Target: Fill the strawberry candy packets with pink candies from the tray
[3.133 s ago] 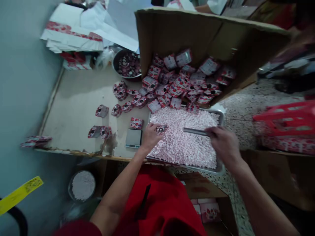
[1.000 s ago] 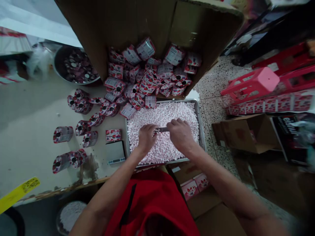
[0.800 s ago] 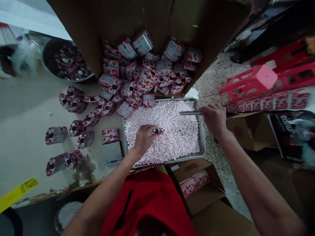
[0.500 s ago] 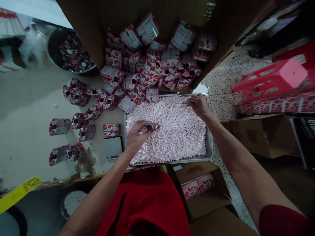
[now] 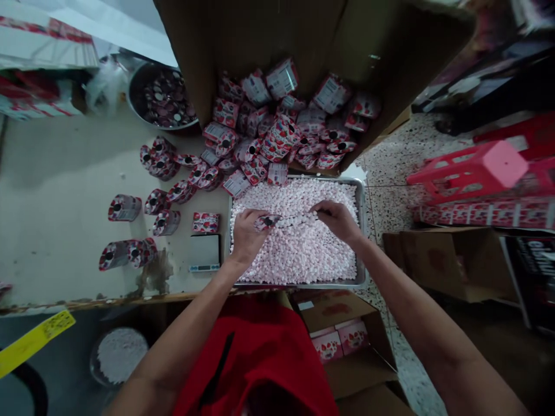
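Observation:
My left hand [image 5: 245, 234] is closed round a small red-and-white printed container [image 5: 267, 221], its dark opening facing up, over a metal tray [image 5: 361, 242] heaped with small pink-white candies [image 5: 299, 254]. My right hand [image 5: 337, 218] is closed on a narrow metal scoop [image 5: 299, 219] whose tip reaches toward the container's opening. Both hands hover just above the candy. A tipped cardboard box [image 5: 260, 52] behind the tray spills many empty printed containers [image 5: 277, 127] onto the table.
Filled containers [image 5: 125, 208] lie on the table left of the tray beside a small digital scale [image 5: 204, 253]. A metal bowl of lids [image 5: 167, 104] sits at the back. Pink stools [image 5: 472, 167] and cardboard boxes [image 5: 451, 260] crowd the floor at the right.
My right hand swung out to the tray's far right corner with the scoop, then came back to the container held in my left hand. The left hand stayed over the candy.

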`<state>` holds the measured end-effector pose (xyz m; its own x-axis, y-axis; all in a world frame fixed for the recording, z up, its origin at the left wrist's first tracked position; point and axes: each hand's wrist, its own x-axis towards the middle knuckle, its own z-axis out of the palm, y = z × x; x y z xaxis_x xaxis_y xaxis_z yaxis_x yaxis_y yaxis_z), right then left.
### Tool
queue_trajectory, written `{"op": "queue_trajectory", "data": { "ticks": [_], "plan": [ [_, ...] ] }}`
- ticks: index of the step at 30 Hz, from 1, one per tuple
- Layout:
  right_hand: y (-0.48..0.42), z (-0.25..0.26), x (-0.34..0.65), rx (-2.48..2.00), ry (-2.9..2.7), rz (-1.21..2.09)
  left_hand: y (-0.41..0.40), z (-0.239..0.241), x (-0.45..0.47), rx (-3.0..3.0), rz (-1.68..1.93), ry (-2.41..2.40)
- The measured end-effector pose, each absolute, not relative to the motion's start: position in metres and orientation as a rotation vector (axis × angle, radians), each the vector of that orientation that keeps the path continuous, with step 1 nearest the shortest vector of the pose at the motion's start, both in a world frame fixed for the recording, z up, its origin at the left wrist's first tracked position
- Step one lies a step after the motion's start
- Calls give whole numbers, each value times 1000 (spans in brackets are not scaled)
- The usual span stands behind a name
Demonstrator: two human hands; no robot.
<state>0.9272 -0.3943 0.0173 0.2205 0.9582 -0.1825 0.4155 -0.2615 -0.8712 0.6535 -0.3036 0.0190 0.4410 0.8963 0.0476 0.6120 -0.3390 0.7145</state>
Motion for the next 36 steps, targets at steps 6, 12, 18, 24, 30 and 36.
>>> {"op": "queue_trajectory", "data": {
  "ticks": [6, 12, 18, 24, 30, 36],
  "plan": [
    [-384, 95, 893, -2076, -1731, 544, -316, 29, 667, 2083, 531, 1248],
    [-387, 150, 855, -2273, -2102, 250, -324, 26, 675, 2067, 515, 1250],
    [-415, 145, 871, -2256, -1925, 199, -330, 21, 658, 1936, 654, 1214],
    [-481, 76, 934, -2673, -1488, 448, -339, -2, 668, 1650, 675, 1021],
    [-536, 28, 961, -2785, -1363, 579, -358, 0, 666, 1314, 672, 1092],
    [-572, 1, 999, -2577, -1151, 679, -337, 14, 578, 1354, 840, 1412]
  ]
}}
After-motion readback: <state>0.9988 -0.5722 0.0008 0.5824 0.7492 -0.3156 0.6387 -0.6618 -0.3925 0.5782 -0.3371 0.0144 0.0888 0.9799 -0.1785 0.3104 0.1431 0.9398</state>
